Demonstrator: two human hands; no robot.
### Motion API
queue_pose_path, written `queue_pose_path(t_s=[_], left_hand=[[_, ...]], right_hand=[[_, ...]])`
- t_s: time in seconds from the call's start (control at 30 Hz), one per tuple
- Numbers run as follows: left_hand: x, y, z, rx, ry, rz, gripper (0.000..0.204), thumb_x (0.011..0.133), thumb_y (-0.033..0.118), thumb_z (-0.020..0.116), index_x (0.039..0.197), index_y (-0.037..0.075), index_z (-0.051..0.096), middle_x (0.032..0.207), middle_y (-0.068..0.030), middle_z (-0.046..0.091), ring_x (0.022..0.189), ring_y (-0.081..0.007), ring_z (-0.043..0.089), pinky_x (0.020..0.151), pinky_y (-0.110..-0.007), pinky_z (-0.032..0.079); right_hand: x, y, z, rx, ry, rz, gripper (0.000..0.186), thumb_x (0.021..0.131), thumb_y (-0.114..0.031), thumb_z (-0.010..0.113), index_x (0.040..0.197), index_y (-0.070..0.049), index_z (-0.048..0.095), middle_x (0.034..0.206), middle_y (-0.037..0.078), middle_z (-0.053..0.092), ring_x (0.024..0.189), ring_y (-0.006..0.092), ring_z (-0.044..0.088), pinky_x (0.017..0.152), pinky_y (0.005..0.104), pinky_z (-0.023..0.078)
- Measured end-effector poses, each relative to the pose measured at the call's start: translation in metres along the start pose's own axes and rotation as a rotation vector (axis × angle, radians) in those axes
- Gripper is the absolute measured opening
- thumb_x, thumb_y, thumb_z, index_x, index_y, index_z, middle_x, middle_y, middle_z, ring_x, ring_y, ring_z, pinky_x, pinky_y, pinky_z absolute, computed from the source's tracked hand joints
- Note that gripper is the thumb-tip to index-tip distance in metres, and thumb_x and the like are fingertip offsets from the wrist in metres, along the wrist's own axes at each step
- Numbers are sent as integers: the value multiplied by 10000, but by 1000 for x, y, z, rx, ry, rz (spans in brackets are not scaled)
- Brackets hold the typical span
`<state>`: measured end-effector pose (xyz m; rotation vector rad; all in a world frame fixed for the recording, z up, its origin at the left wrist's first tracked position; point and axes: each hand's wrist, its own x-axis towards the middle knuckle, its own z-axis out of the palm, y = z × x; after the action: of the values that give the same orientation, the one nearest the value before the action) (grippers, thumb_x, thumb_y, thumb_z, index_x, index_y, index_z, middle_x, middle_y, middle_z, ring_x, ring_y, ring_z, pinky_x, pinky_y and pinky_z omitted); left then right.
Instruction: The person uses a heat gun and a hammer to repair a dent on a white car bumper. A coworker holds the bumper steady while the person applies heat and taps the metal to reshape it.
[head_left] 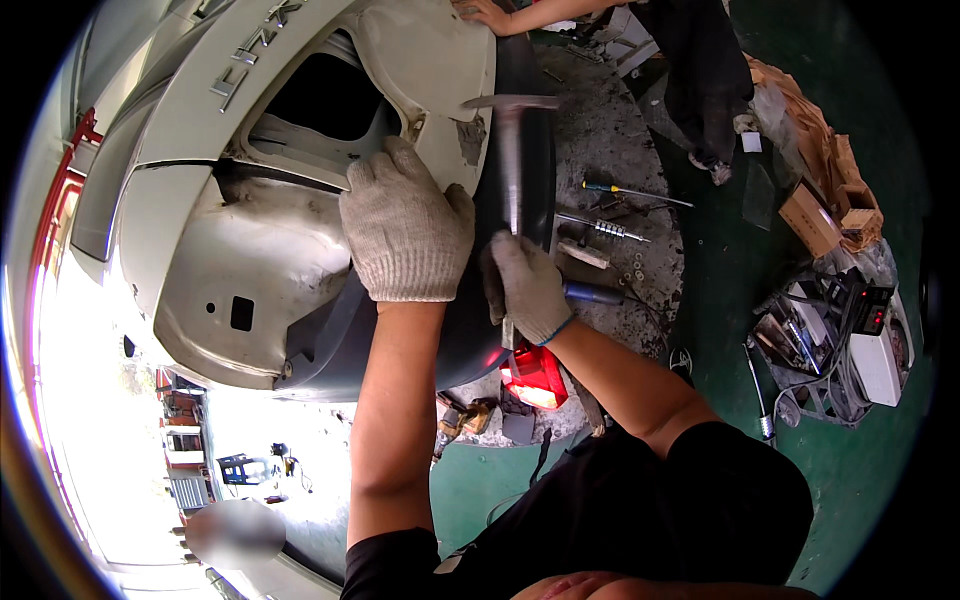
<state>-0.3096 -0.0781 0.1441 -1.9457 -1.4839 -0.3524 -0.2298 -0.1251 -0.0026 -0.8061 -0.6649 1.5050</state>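
My right hand, in a knitted work glove, is closed round the handle of a hammer. The hammer stands head-up in the picture, its wide flat metal head beside the car's rear panel. On the pale body, below the dark opening, rests my left hand, gloved too. Its fingers are bent with the tips turned away, so whatever they may grip is hidden. A patch of bare or scuffed surface shows on the panel between the left hand and the hammer head. The dark bumper runs beneath both hands.
Another person's hand touches the car at the top. Right of the bumper lie a screwdriver, a metal rod tool and a red tail light. Farther right are a cardboard box and a machine with cables.
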Motion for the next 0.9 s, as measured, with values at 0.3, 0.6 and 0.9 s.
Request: queue_pose_path(t_s=[0.3,0.6,0.9], left_hand=[[1,0,-2,-14,-38,-14,667,785,363,817,1271,-34,589,1074,-194,661,1046,-371,630,921,-492,533],[2,0,1,-28,-8,-11,678,773,377,827,1262,-27,590,1051,-190,664,1039,-370,632,911,-494,538],[1,1,-1,-32,-2,-25,690,778,385,822,1282,-26,590,1052,-197,659,1040,-373,633,908,-502,534]], right_hand=[[2,-8,-1,-170,-45,41,478,1126,-477,532,956,-35,594,585,35,540,429,128,491,411,302,404],[3,-6,-6,-149,-18,68,466,1115,-472,552,947,-38,588,588,33,544,437,132,508,412,305,412],[1,-10,-5,-101,44,32,426,1109,-444,581,943,-53,591,590,22,547,449,123,518,415,294,410]])
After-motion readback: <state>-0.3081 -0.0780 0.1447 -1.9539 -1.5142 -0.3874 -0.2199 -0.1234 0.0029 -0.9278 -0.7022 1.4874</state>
